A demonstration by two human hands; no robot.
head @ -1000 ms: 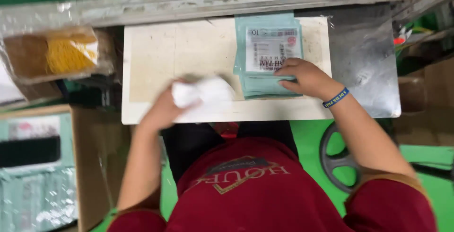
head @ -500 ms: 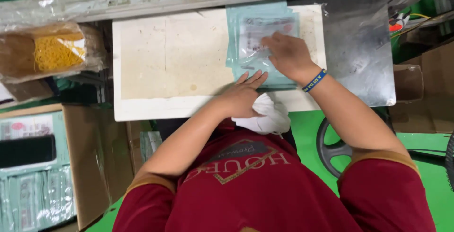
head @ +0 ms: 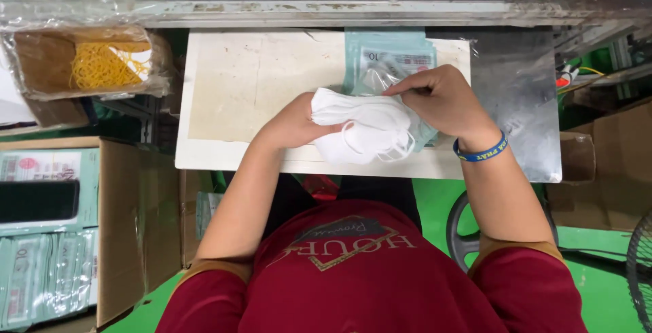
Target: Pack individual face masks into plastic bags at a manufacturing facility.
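My left hand point(head: 291, 125) grips a stack of white face masks point(head: 367, 129) with ear loops, held just above the front edge of the white work board point(head: 238, 82). My right hand point(head: 441, 102) pinches the open edge of a clear and teal plastic pouch point(head: 390, 61) right beside the masks. The pouch lies on top of a small pile of the same pouches at the board's far right. A blue wristband sits on my right wrist.
A plastic-wrapped cardboard box of yellow rubber bands point(head: 95, 65) stands at the left. A cardboard carton point(head: 68, 238) with packed pouches is at the lower left. A metal plate point(head: 523, 102) lies right of the board, and a fan point(head: 638, 272) at the lower right.
My left hand has lifted the white masks from below the board's edge up to the pouch. My right hand has shifted from pressing on the pouch to pinching its edge.
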